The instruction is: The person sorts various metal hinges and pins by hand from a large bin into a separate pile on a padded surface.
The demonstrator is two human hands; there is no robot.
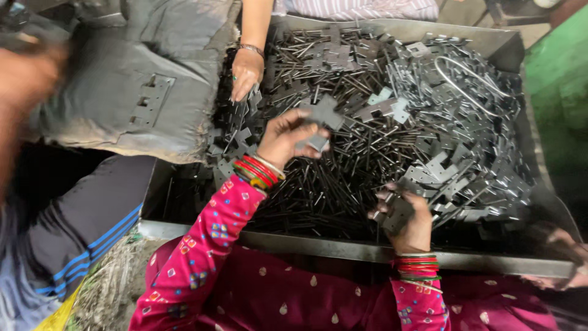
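In the head view, the left hand (288, 136) pinches a flat grey metal plate (323, 116) just above the heaped tray (367, 248), while the right hand (407, 217) is closed on another plate (397, 211) near the tray's front wall. A co-worker's hand (246, 73) rests on the pile, so lifting each plate straight up by its edges would likely avoid snagging the loose pins (343, 178).

The metal tray (367, 250) is filled almost everywhere with flat metal plates (441, 165) and thin pins (343, 184), so no bare floor is free inside. The air above the pile's middle and right is open. At the far left a co-worker's hand (246, 73) rests on the pile. A grey sack (141, 92) blocks the left side, and a wire loop (468, 79) lies far right.
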